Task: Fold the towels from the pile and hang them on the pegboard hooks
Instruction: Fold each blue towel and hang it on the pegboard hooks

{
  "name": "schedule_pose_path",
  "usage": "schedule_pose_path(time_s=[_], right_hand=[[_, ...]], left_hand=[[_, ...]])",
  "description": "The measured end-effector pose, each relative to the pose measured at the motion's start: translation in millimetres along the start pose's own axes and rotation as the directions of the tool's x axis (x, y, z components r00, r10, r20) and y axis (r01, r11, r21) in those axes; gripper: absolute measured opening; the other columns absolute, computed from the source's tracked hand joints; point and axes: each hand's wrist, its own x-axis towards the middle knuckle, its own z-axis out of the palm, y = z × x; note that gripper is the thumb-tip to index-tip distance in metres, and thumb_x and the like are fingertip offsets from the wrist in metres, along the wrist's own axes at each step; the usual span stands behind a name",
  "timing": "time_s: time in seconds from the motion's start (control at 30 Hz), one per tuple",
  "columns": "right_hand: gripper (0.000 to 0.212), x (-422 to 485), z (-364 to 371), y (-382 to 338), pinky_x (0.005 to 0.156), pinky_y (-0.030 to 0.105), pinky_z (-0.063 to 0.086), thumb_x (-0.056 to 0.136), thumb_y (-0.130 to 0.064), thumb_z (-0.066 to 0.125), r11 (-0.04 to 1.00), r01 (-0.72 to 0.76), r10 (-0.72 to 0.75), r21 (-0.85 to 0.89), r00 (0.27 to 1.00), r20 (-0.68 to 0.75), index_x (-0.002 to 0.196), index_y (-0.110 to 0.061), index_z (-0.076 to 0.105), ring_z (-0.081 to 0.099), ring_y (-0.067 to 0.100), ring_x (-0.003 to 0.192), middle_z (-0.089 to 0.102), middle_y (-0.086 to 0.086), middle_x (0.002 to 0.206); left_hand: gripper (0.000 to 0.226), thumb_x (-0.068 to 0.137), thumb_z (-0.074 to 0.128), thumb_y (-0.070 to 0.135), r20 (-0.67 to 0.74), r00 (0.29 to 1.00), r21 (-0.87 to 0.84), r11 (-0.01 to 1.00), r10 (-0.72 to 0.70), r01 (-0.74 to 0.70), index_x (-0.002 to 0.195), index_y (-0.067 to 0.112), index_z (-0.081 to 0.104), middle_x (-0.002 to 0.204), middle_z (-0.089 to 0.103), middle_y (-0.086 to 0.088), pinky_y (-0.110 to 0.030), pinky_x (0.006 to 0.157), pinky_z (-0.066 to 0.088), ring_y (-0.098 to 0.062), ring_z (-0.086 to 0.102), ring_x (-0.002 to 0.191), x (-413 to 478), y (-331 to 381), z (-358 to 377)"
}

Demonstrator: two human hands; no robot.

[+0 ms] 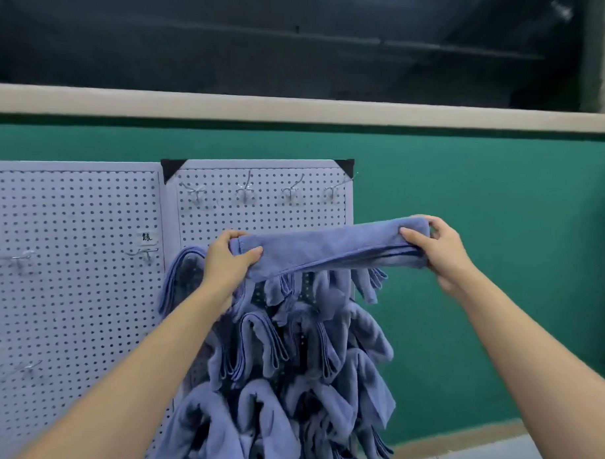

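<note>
Folded towel (pixel 327 252) between left hand (pixel 229 259) and right hand (pixel 437 249), each clutching one end

Folded towel (pixel 331 245): blue, doubled into a long narrow band, held nearly level with its right end slightly higher, in front of the right pegboard panel (pixel 264 210). The left hand (pixel 230 257) grips one end and the right hand (pixel 434 247) grips the other.

Top hooks (pixel 247 189): four metal hooks in a row, bare.

Hung towels (pixel 289 366): blue, folded, draped in crowded rows over the panel's lower part.

Left pegboard panel (pixel 70 255): pale, perforated, carrying no towels.
</note>
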Motion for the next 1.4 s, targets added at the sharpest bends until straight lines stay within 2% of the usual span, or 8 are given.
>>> schedule_pose_path(time_s=[0.33, 0.7, 0.83, 0.93, 1.07, 1.2, 1.27, 1.4], right_hand=[[0.038, 104, 12, -48, 0.068, 0.028, 0.053, 0.082, -0.016, 0.073, 0.987, 0.148, -0.138, 0.057, 0.98, -0.142, 0.109, -0.016, 0.046, 0.062, 0.012, 0.073, 0.062, 0.002, 0.091], [0.025, 192, 51, -70, 0.071, 0.026, 0.055, 0.087, -0.015, 0.068, 0.962, 0.143, -0.118, 0.234, 0.986, -0.119, 0.097, -0.014, 0.045, 0.057, 0.009, 0.075, 0.056, 0.0, 0.089], [0.027, 201, 60, -31, 0.046, 0.02, 0.051, 0.091, -0.004, 0.06, 0.971, -0.078, 0.107, 0.224, 0.987, -0.123, 0.074, -0.016, 0.044, 0.052, 0.008, 0.052, 0.057, 0.001, 0.065], [0.016, 183, 64, 2, 0.033, 0.012, 0.036, 0.091, 0.002, 0.05, 0.982, -0.179, 0.181, 0.057, 0.983, -0.025, 0.092, -0.014, 0.05, 0.049, 0.008, 0.032, 0.06, 0.006, 0.063], [0.022, 167, 69, 29, 0.066, 0.028, 0.05, 0.083, -0.002, 0.061, 0.982, 0.158, -0.163, -0.104, 0.986, -0.044, 0.09, -0.022, 0.053, 0.056, 0.017, 0.078, 0.062, 0.002, 0.099], [0.011, 158, 69, 32, 0.084, 0.041, 0.054, 0.084, -0.021, 0.057, 0.931, 0.257, -0.258, -0.26, 0.966, 0.029, 0.088, -0.027, 0.066, 0.06, 0.014, 0.083, 0.069, -0.005, 0.094], [0.025, 152, 64, 24, 0.088, 0.038, 0.05, 0.086, -0.036, 0.048, 0.95, 0.244, -0.231, -0.197, 0.969, 0.087, 0.096, -0.024, 0.068, 0.06, 0.014, 0.089, 0.069, 0.0, 0.101], [0.025, 142, 45, 10, 0.085, 0.007, 0.04, 0.093, -0.033, 0.059, 0.902, 0.393, -0.309, -0.179, 0.877, 0.368, 0.115, -0.024, 0.057, 0.056, -0.006, 0.096, 0.061, -0.013, 0.11]], left_hand=[[0.025, 0.084, 0.06, -0.003, 0.028, 0.903, 0.445, 0.804, 0.429, -0.396, 0.083, 0.022, 0.059, 0.1, 0.06, -0.001, -0.025, 0.062, 0.034, -0.015, 0.049, 0.081, 78, 13, 69], [0.027, 0.084, 0.056, -0.009, -0.057, 0.863, 0.283, 0.837, 0.502, -0.468, 0.089, 0.008, 0.076, 0.091, 0.066, 0.004, -0.024, 0.081, 0.048, -0.014, 0.061, 0.086, 117, 5, 103], [0.028, 0.087, 0.054, -0.003, 0.046, 0.883, 0.381, 0.809, 0.466, -0.447, 0.094, 0.016, 0.073, 0.097, 0.064, 0.003, -0.029, 0.08, 0.047, -0.017, 0.059, 0.09, 120, 1, 119], [0.027, 0.087, 0.055, 0.005, 0.117, 0.899, 0.541, 0.732, 0.423, -0.415, 0.1, 0.025, 0.069, 0.103, 0.064, 0.004, -0.03, 0.072, 0.046, -0.019, 0.056, 0.101, 114, 4, 126], [0.044, 0.086, 0.044, -0.004, 0.174, 0.85, 0.38, 0.762, 0.498, -0.524, 0.118, 0.024, 0.054, 0.101, 0.062, 0.003, -0.037, 0.076, 0.049, -0.02, 0.057, 0.093, 104, 16, 141], [0.028, 0.094, 0.038, 0.044, 0.17, 0.844, 0.277, 0.798, 0.508, -0.536, 0.1, 0.023, 0.055, 0.076, 0.058, 0.006, -0.034, 0.062, 0.042, -0.017, 0.053, 0.068, 93, 28, 153], [0.044, 0.083, 0.045, 0.063, 0.214, 0.842, 0.332, 0.774, 0.495, -0.539, 0.107, 0.026, 0.054, 0.093, 0.059, 0.008, -0.034, 0.071, 0.046, -0.013, 0.056, 0.083, 91, 27, 153], [0.036, 0.087, 0.059, 0.035, 0.243, 0.834, 0.387, 0.739, 0.495, -0.552, 0.119, 0.022, 0.049, 0.11, 0.055, 0.002, -0.038, 0.082, 0.048, -0.017, 0.052, 0.098, 95, 22, 158]])
